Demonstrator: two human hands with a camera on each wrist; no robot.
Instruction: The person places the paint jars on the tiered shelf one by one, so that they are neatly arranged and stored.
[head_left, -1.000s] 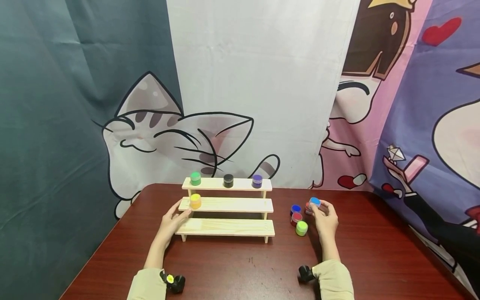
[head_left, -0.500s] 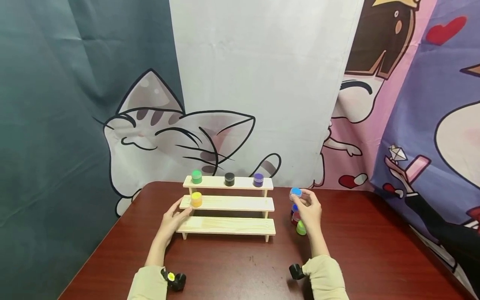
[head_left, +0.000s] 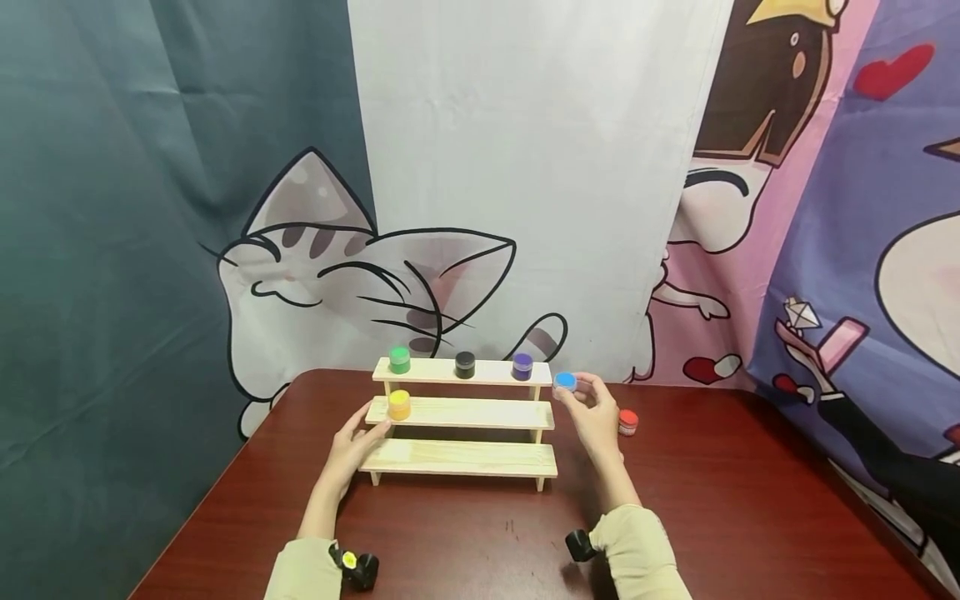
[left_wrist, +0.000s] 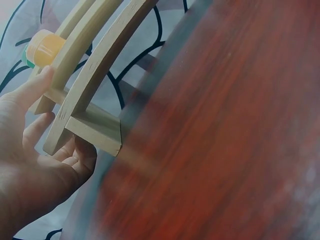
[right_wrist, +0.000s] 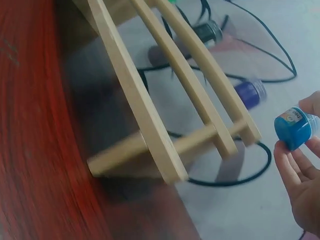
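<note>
A three-tier wooden stand point(head_left: 465, 412) stands on the table. My left hand point(head_left: 350, 454) holds its left end; in the left wrist view the thumb lies beside the yellow paint jar point(left_wrist: 46, 48) on the middle shelf, and fingers curl round the lower shelf's end. My right hand point(head_left: 594, 421) pinches a light blue paint jar point(right_wrist: 295, 127) just off the stand's right end, above table level. On the top shelf sit a green jar point(head_left: 400, 360), a black jar point(head_left: 465, 365) and a purple jar point(head_left: 522, 367), spaced apart.
A red jar point(head_left: 628, 422) stands on the brown table point(head_left: 480, 550) to the right of my right hand. A curtain with a cartoon cat point(head_left: 300, 267) hangs behind the table. Black wrist cameras sit at both cuffs.
My right hand has carried the light blue jar leftward and slightly up, from beside the loose jars to the stand. Its arm now hides several table jars. The left hand stays at the stand.
</note>
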